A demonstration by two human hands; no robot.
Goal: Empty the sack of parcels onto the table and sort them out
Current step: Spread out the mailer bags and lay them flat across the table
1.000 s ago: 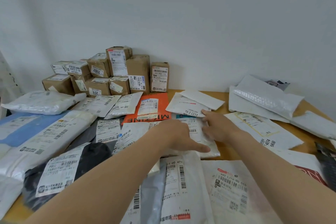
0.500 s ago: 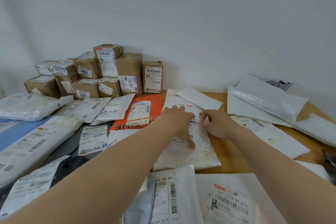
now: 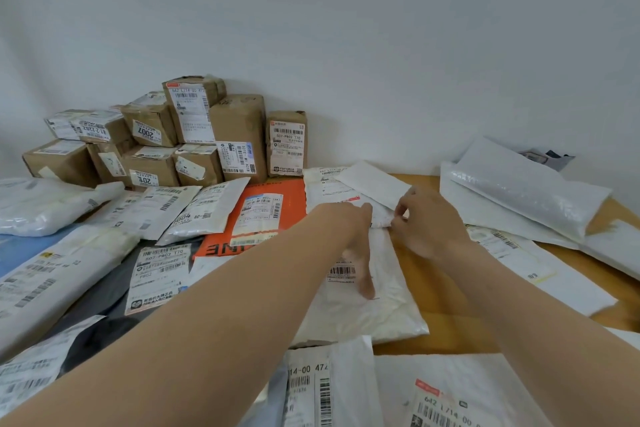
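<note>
Parcels cover the wooden table [image 3: 437,291]. A soft white bag parcel [image 3: 381,308] with a barcode label lies in the middle. My left hand [image 3: 348,229] rests flat on its far end, thumb spread back over the label and fingers reaching to the white envelopes [image 3: 332,189] beyond. My right hand [image 3: 427,224] is just to the right, its curled fingers pinching the near corner of the top white envelope [image 3: 375,182]. The sack is not in view.
Labelled cardboard boxes [image 3: 239,128] are stacked against the wall at the back left. An orange mailer [image 3: 294,196], white bags [image 3: 207,208] and a dark grey bag [image 3: 104,291] fill the left. Padded white mailers [image 3: 519,194] lie right; labelled bags [image 3: 457,395] lie at the front edge.
Both hands have moved away from me, from the white bag's middle up to its far end and the envelopes. My view has shifted slightly left to right.
</note>
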